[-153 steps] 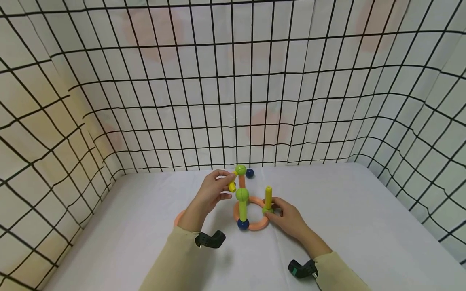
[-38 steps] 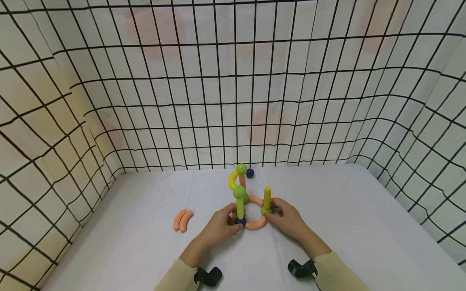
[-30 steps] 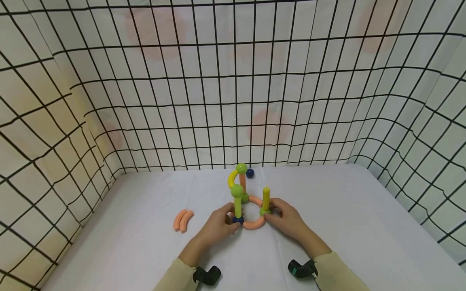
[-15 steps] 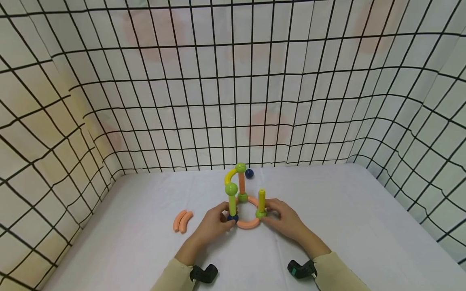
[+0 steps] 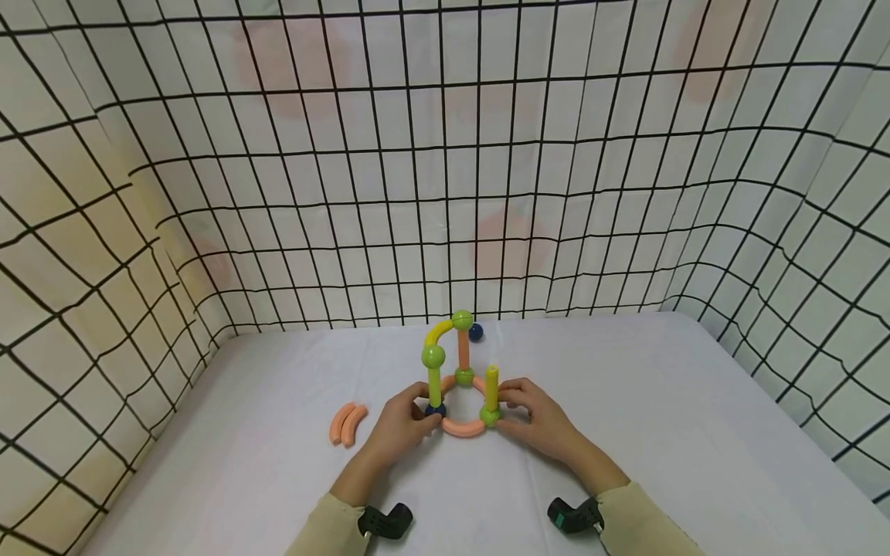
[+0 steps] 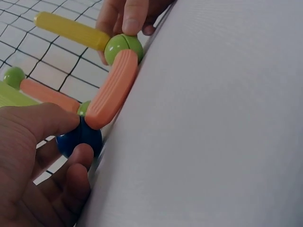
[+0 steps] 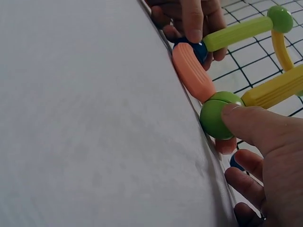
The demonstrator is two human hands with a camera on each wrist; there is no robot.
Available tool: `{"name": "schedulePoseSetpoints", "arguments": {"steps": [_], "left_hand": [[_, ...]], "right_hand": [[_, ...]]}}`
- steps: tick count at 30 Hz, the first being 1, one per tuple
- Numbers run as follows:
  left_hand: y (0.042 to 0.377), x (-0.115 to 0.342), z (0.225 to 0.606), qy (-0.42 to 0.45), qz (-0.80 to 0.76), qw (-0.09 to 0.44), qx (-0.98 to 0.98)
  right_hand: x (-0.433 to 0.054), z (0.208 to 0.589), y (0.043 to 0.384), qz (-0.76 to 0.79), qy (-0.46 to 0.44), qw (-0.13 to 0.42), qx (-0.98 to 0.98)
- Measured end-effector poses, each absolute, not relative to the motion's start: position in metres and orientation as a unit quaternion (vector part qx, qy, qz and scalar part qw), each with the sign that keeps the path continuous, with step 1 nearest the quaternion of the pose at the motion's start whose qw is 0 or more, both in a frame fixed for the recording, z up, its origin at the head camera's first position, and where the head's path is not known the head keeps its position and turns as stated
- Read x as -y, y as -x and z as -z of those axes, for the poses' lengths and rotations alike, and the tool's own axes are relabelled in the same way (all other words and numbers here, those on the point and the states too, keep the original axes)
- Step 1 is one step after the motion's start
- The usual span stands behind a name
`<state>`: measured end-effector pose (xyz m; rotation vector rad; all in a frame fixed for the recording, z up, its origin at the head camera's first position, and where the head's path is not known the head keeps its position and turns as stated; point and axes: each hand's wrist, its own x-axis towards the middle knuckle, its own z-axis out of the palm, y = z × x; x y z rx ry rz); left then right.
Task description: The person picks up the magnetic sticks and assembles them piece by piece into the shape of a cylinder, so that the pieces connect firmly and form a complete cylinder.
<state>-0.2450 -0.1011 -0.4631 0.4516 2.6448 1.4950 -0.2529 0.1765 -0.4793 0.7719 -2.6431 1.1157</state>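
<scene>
A magnetic stick-and-ball model stands on the white cloth; curved orange sticks (image 5: 464, 428) form a ring at its base. My left hand (image 5: 396, 428) pinches the dark blue ball (image 6: 78, 142) at the front left corner, under an upright light green stick (image 5: 434, 386). On the front right, my right hand (image 5: 542, 425) holds the green ball (image 7: 215, 120), its thumb pressed against it. An upright yellow stick (image 5: 492, 386) rises from that ball, its top end bare. A curved yellow stick (image 5: 436, 332) links the left top green ball (image 5: 433, 356) to the rear one (image 5: 462, 320), above an orange stick (image 5: 463, 351).
Two loose curved orange sticks (image 5: 348, 424) lie side by side left of my left hand. A loose dark blue ball (image 5: 476, 332) sits behind the model. White walls with a black grid (image 5: 445, 170) enclose the back and sides of the table.
The curved yellow stick, earlier in my left hand, now bridges two top balls. My left hand went down to the blue ball. Both hands shifted left, and the model turned with them.
</scene>
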Motion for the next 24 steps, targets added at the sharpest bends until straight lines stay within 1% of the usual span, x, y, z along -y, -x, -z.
{"name": "schedulePoseSetpoints", "arguments": {"steps": [4, 15, 19, 24], "left_hand": [[0.247, 0.102, 0.464, -0.139, -0.484, 0.017, -0.864], [0.25, 0.105, 0.469, -0.09, -0.479, -0.051, -0.872], [0.251, 0.106, 0.47, -0.079, -0.48, -0.062, -0.871], [0.251, 0.107, 0.47, -0.075, -0.482, -0.063, -0.871]], "right_hand": [[-0.173, 0.479, 0.252, -0.378, -0.252, 0.084, 0.887], [-0.154, 0.476, 0.245, -0.383, -0.24, 0.057, 0.891], [-0.15, 0.474, 0.243, -0.379, -0.24, 0.05, 0.892], [-0.15, 0.472, 0.243, -0.377, -0.241, 0.04, 0.894]]}}
